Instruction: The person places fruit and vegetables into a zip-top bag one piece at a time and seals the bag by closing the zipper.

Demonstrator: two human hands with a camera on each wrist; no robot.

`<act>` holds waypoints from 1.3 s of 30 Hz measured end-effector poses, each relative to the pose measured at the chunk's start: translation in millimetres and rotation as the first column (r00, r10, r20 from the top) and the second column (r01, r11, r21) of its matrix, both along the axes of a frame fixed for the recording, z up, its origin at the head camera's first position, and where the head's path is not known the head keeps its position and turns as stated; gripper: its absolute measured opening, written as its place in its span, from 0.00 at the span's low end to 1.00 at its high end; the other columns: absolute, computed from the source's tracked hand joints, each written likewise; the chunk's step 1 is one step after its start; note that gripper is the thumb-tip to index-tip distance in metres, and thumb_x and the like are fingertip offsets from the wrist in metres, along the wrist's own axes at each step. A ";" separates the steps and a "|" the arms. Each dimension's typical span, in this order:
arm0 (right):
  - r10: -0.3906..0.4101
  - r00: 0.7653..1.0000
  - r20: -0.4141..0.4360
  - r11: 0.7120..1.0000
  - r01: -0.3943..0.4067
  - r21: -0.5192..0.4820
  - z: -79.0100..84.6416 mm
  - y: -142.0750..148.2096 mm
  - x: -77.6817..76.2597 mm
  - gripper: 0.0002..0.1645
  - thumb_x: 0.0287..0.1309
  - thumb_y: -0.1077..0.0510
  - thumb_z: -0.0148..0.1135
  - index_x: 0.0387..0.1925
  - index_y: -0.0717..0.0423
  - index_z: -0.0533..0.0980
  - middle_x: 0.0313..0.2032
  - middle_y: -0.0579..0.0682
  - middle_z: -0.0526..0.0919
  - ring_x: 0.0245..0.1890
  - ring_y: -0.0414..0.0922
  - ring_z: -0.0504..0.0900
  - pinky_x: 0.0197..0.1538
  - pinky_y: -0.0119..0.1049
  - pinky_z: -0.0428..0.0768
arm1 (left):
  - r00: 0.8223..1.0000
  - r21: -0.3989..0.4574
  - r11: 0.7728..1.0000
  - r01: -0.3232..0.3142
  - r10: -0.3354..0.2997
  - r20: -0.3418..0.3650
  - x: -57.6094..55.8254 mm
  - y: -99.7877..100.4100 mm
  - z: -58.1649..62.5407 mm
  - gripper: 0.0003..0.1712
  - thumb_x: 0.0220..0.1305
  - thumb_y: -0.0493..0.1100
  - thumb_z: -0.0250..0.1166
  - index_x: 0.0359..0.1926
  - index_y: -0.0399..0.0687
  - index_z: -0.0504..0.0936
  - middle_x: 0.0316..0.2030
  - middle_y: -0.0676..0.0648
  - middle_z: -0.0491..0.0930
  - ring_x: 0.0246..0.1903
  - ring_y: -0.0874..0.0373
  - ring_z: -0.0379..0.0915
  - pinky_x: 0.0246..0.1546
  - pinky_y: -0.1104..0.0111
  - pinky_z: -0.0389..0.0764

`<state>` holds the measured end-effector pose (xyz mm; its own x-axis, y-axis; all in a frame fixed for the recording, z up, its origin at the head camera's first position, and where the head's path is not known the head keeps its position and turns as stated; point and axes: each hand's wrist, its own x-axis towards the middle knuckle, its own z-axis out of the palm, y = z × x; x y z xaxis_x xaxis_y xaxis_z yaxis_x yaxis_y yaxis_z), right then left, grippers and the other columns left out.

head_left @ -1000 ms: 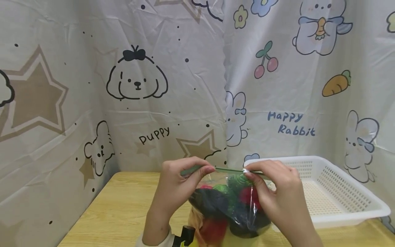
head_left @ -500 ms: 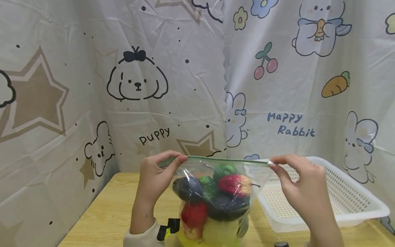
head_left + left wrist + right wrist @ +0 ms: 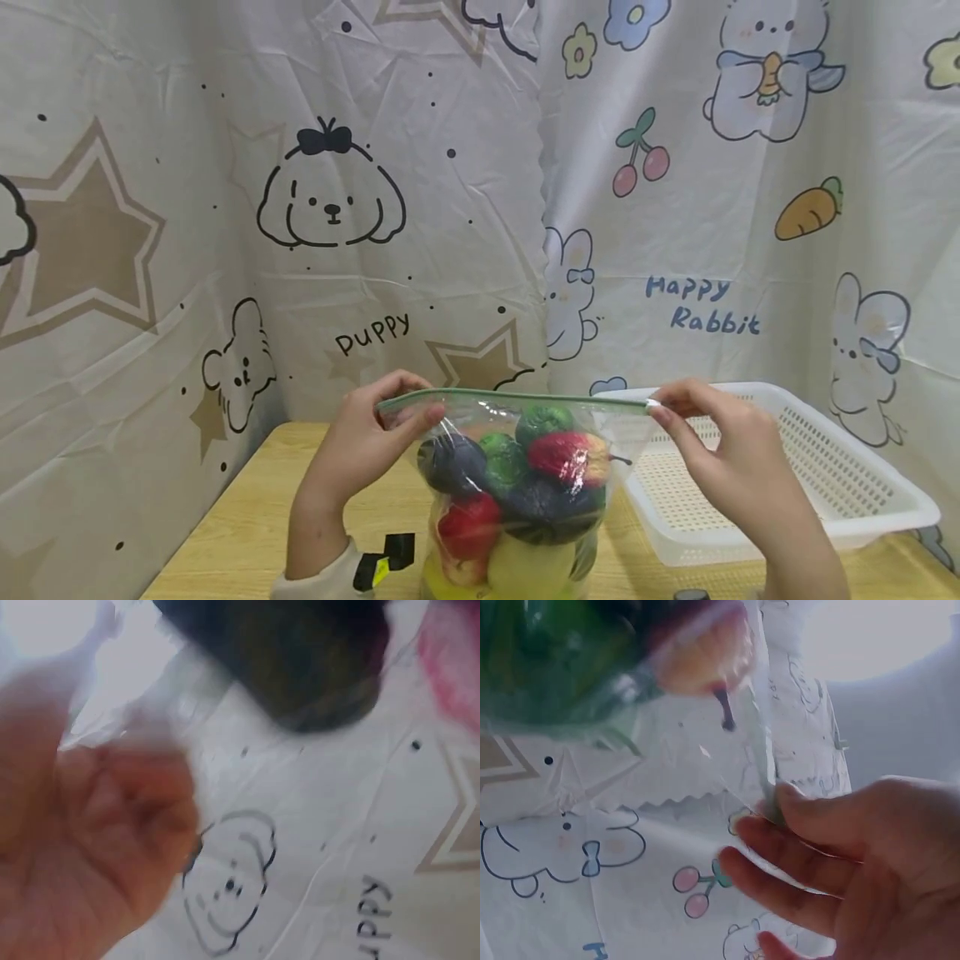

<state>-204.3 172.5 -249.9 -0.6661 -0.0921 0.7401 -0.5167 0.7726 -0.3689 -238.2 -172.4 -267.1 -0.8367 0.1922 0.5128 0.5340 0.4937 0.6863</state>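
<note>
A clear zip bag [image 3: 480, 412] with a green top strip stands upright on the table, filled with several fruits and vegetables. At its upper left corner my left hand [image 3: 375, 446] holds the bag's edge, thumb in front and fingers behind. My right hand [image 3: 731, 446] pinches the white slider [image 3: 651, 406] at the strip's right end between thumb and index finger. Inside are a red-yellow fruit [image 3: 566, 457] with a dark stem, a red one [image 3: 468, 527], green ones [image 3: 543, 423] and dark ones [image 3: 452, 462]. The left wrist view is blurred; the right wrist view shows the right hand [image 3: 802, 855] at the bag's edge.
A white plastic basket [image 3: 847, 537] with perforated walls stands right of the bag, partly behind my right hand. The wooden table [image 3: 262, 508] meets a printed cloth curtain [image 3: 420, 208] at the back and sides.
My right hand has moved right with the slider along the green strip to its right end. My left hand has shifted left, and the bag's top is now stretched out between them.
</note>
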 end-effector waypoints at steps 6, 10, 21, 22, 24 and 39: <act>0.012 0.970 0.243 0.998 -0.027 0.060 -0.7 9.6 2.7 0.18 0.60 0.43 0.57 0.17 0.44 0.78 0.14 0.38 0.81 0.22 0.37 0.78 0.27 0.38 0.75 | 0.916 -0.154 0.948 0.280 -0.215 0.340 10.5 -22.9 -12.5 0.45 0.46 0.51 0.73 0.64 0.57 0.60 0.54 0.45 0.74 0.54 0.49 0.69 0.56 0.40 0.68; 0.315 0.903 0.293 0.934 -0.350 0.073 -5.1 7.0 4.0 0.09 0.61 0.51 0.57 0.30 0.41 0.82 0.25 0.39 0.87 0.29 0.33 0.82 0.34 0.41 0.85 | 0.887 -0.209 0.910 0.358 -0.262 0.380 10.7 -13.8 -14.8 0.47 0.41 0.57 0.75 0.63 0.60 0.63 0.51 0.49 0.76 0.52 0.53 0.70 0.56 0.44 0.70; 0.462 0.640 0.614 0.825 -0.565 -0.031 -33.8 -17.9 -15.1 0.51 0.54 0.39 0.60 0.72 0.38 0.44 0.72 0.60 0.51 0.58 0.62 0.70 0.49 0.60 0.80 | 0.882 -0.128 0.951 0.281 -0.203 0.425 -6.2 -0.7 -29.0 0.41 0.62 0.56 0.59 0.68 0.44 0.54 0.58 0.36 0.72 0.57 0.44 0.68 0.58 0.45 0.73; 0.469 0.635 0.614 0.826 -0.562 -0.048 -40.2 -22.5 -21.9 0.54 0.54 0.39 0.60 0.73 0.40 0.40 0.73 0.60 0.47 0.61 0.63 0.66 0.52 0.62 0.78 | 0.876 -0.112 0.961 0.255 -0.180 0.447 -9.0 1.3 -32.1 0.43 0.63 0.58 0.57 0.70 0.42 0.49 0.61 0.35 0.70 0.60 0.42 0.65 0.59 0.43 0.70; 0.465 0.636 0.616 0.838 -0.540 -0.075 -52.8 -30.8 -34.9 0.58 0.55 0.38 0.59 0.73 0.44 0.33 0.74 0.59 0.38 0.66 0.64 0.55 0.60 0.65 0.70 | 0.867 -0.087 0.972 0.220 -0.154 0.474 -16.4 7.6 -39.2 0.47 0.65 0.60 0.53 0.72 0.42 0.41 0.65 0.33 0.64 0.63 0.40 0.60 0.61 0.41 0.66; 0.451 0.669 0.591 0.891 -0.378 -0.251 -85.6 -54.0 -66.8 0.55 0.63 0.39 0.50 0.72 0.54 0.27 0.72 0.67 0.33 0.69 0.63 0.42 0.63 0.63 0.65 | 0.910 -0.133 0.991 0.011 0.046 0.412 -41.7 35.8 -66.6 0.55 0.57 0.69 0.55 0.70 0.35 0.47 0.63 0.29 0.66 0.61 0.34 0.61 0.60 0.37 0.65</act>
<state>-271.2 118.5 -335.4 -0.8844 -0.4233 0.1966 -0.4017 0.4760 -0.7824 -279.9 -136.6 -333.7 -0.9719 0.2167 0.0922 0.2071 0.5998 0.7729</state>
